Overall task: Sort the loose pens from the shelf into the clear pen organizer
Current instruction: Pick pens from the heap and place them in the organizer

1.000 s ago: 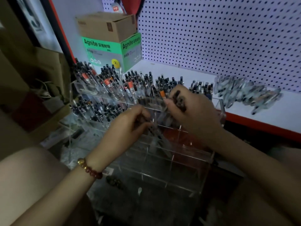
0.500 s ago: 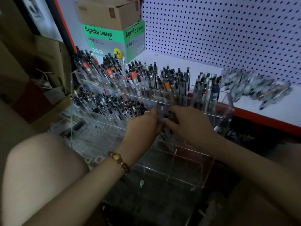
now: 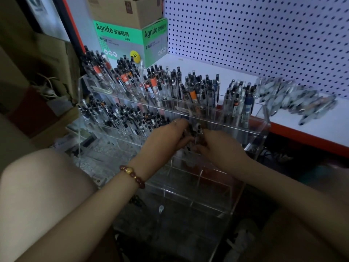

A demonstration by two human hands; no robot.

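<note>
A tiered clear pen organizer [image 3: 262,118] stands in front of me, its top row and the left of its second row packed with upright pens. My left hand [image 3: 166,138] and my right hand [image 3: 219,148] meet at a second-row compartment, fingers curled around a small bunch of pens [image 3: 194,130] standing in it. Exactly how many pens each hand holds is hidden by the fingers. A pile of loose pens [image 3: 296,99] lies on the white shelf [image 3: 321,127] to the right.
A green and grey Agnite box [image 3: 128,38] with a brown carton [image 3: 124,10] on top stands at the shelf's back left. White pegboard [image 3: 264,35] backs the shelf. The organizer's lower front compartments [image 3: 198,188] hold nothing. Cardboard and clutter sit at the left.
Both hands came down from the top row to the second row with the pens and now meet closely there. The view shifted slightly downward.
</note>
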